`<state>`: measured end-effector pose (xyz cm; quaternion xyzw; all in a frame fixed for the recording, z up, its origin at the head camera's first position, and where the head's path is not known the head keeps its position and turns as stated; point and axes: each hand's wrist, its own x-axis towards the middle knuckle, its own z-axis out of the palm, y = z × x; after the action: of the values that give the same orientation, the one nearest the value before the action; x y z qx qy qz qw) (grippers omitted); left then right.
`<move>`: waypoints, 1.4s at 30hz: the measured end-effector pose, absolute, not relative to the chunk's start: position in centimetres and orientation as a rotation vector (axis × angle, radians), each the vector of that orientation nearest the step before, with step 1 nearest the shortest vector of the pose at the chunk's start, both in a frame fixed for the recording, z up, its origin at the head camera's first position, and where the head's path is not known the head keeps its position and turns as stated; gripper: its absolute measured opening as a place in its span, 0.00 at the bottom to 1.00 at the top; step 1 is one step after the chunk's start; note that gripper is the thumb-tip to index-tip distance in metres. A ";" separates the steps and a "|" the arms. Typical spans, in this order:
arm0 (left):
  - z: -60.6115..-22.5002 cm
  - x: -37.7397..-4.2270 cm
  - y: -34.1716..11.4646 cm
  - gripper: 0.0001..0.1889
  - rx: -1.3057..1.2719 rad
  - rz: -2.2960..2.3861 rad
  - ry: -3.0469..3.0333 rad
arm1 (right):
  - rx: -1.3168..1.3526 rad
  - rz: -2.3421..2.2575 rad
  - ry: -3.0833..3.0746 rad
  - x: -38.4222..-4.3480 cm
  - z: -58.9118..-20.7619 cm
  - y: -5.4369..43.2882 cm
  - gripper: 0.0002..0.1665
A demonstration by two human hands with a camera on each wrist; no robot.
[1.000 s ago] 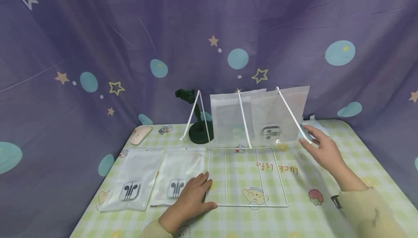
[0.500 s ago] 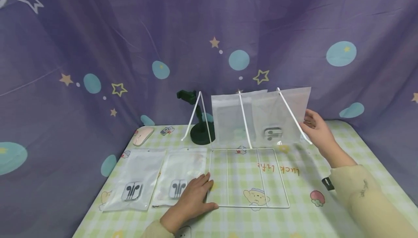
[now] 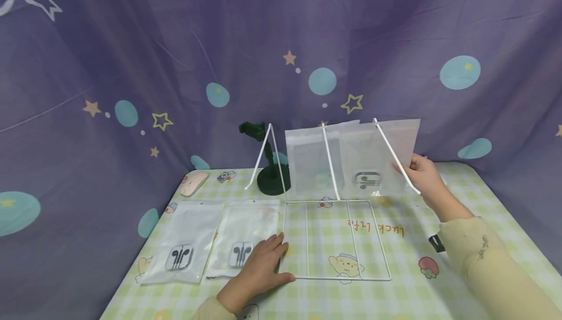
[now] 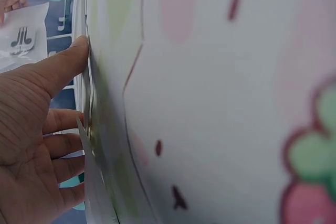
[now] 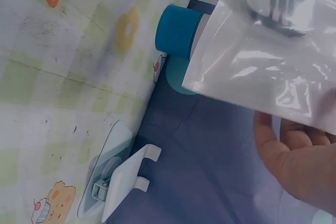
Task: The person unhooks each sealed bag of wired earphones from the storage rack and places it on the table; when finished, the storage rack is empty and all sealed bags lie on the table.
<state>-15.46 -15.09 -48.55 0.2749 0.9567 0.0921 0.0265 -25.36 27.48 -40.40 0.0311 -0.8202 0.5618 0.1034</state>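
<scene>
My right hand [image 3: 425,177] pinches the right edge of a clear zip bag [image 3: 391,137] with white earphones in a case, thumb in front and the other fingers partly hidden behind it. That bag hangs from the right arm of a white wire rack [image 3: 342,278]; another frosted bag [image 3: 307,156] hangs on the middle arm. Left of the rack, two more earphone bags [image 3: 195,222] lie flat. My left hand [image 3: 262,261] rests with its fingers extended at the rack's front left corner, over the nearer bag's edge. In the left wrist view, the thumb [image 4: 71,61] touches the rack's side.
Behind the rack's empty left arm stands a dark green stand [image 3: 273,181] with a round base. A pink mouse [image 3: 194,183] lies at the back left. The right wrist view shows a blue-capped cylinder [image 5: 178,31] and a pale folding stand [image 5: 121,177] behind the rack.
My right hand has moved from beside the rack's right arm, near the pale stand, to the hanging bag's edge, which it now pinches. The left hand stays in place.
</scene>
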 end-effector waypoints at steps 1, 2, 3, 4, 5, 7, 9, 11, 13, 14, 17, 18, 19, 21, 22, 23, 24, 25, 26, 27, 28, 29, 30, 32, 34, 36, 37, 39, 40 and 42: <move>-48.6 -15.5 -15.1 0.41 0.848 0.289 2.955 | 0.077 1.659 -2.428 -25.3 -40.4 27.5 0.21; -48.6 -15.5 -15.1 0.41 0.847 0.291 2.955 | 0.065 1.667 -2.431 -25.1 -40.4 27.5 0.22; -48.6 -15.5 -15.1 0.41 0.843 0.293 2.953 | 0.060 1.672 -2.432 -25.1 -40.5 27.5 0.23; -48.7 -15.5 -15.1 0.41 0.841 0.294 2.952 | 0.057 1.676 -2.432 -25.0 -40.6 27.5 0.23; -48.7 -15.5 -15.1 0.41 0.836 0.292 2.951 | 0.060 1.679 -2.430 -24.9 -40.7 27.5 0.23; -48.8 -15.5 -15.1 0.41 0.837 0.294 2.953 | 0.068 1.681 -2.428 -24.8 -40.9 27.6 0.24; -48.8 -15.5 -15.1 0.41 0.844 0.292 2.957 | 0.084 1.685 -2.417 -24.8 -41.1 27.7 0.22; -48.8 -15.5 -15.2 0.41 0.851 0.291 2.961 | 0.106 1.696 -2.404 -24.7 -41.2 27.9 0.18; -48.9 -15.5 -15.2 0.40 0.857 0.297 2.962 | 0.131 1.732 -2.382 -24.5 -41.4 28.0 0.12; -48.9 -15.5 -15.2 0.41 0.855 0.298 2.961 | 0.145 1.754 -2.371 -24.4 -41.4 28.0 0.09; -48.9 -15.5 -15.2 0.40 0.855 0.305 2.960 | 0.173 1.823 -2.321 -23.9 -41.4 28.1 0.08; -49.0 -15.5 -15.2 0.41 0.856 0.304 2.960 | 0.179 1.837 -2.308 -23.7 -41.4 28.1 0.09; -49.0 -15.5 -15.2 0.41 0.855 0.301 2.960 | 0.184 1.849 -2.294 -23.5 -41.4 28.1 0.10; -49.0 -15.5 -15.2 0.41 0.852 0.297 2.959 | 0.188 1.869 -2.270 -23.3 -41.3 28.1 0.11; -49.0 -15.5 -15.2 0.41 0.850 0.296 2.959 | 0.190 1.878 -2.267 -23.1 -41.3 28.2 0.11; -49.0 -15.5 -15.2 0.40 0.850 0.297 2.959 | 0.191 1.879 -2.269 -22.9 -41.3 28.2 0.12; -49.0 -15.5 -15.2 0.40 0.850 0.298 2.959 | 0.195 1.892 -2.266 -22.8 -41.3 28.2 0.12; -49.0 -15.4 -15.2 0.40 0.851 0.304 2.959 | 0.198 1.892 -2.272 -22.6 -41.3 28.2 0.13; -49.0 -15.4 -15.2 0.40 0.853 0.309 2.959 | 0.200 1.888 -2.283 -22.4 -41.2 28.3 0.13; -48.9 -15.4 -15.2 0.40 0.855 0.313 2.960 | 0.203 1.881 -2.297 -22.1 -41.2 28.4 0.12; -48.9 -15.4 -15.2 0.40 0.855 0.316 2.960 | 0.205 1.877 -2.310 -21.9 -41.2 28.4 0.12; -48.9 -15.4 -15.2 0.40 0.853 0.317 2.960 | 0.207 1.873 -2.323 -21.7 -41.2 28.5 0.11; -48.9 -15.4 -15.2 0.41 0.849 0.319 2.959 | 0.213 1.860 -2.340 -21.4 -41.1 28.5 0.11; -48.9 -15.4 -15.2 0.41 0.840 0.315 2.957 | 0.227 1.849 -2.358 -21.0 -41.1 28.7 0.11; -48.8 -15.3 -15.2 0.41 0.833 0.309 2.955 | 0.245 1.880 -2.348 -20.6 -41.0 28.7 0.11; -48.8 -15.3 -15.2 0.41 0.834 0.310 2.956 | 0.277 1.895 -2.338 -20.1 -41.0 28.8 0.12; -48.8 -15.3 -15.2 0.41 0.837 0.311 2.956 | 0.293 1.911 -2.324 -19.9 -41.0 28.8 0.12; -48.8 -15.3 -15.2 0.41 0.839 0.317 2.954 | 0.326 1.946 -2.291 -19.5 -41.0 28.8 0.12; -48.7 -15.3 -15.2 0.41 0.842 0.320 2.954 | 0.343 1.955 -2.281 -19.2 -41.0 28.9 0.12; -48.7 -15.3 -15.2 0.41 0.840 0.321 2.951 | 0.366 1.951 -2.278 -18.8 -41.1 29.0 0.13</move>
<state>-15.33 -15.22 -48.68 0.2722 0.9562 0.1039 0.0283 -18.81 28.98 -41.06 0.1209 -0.7525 0.6446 0.0601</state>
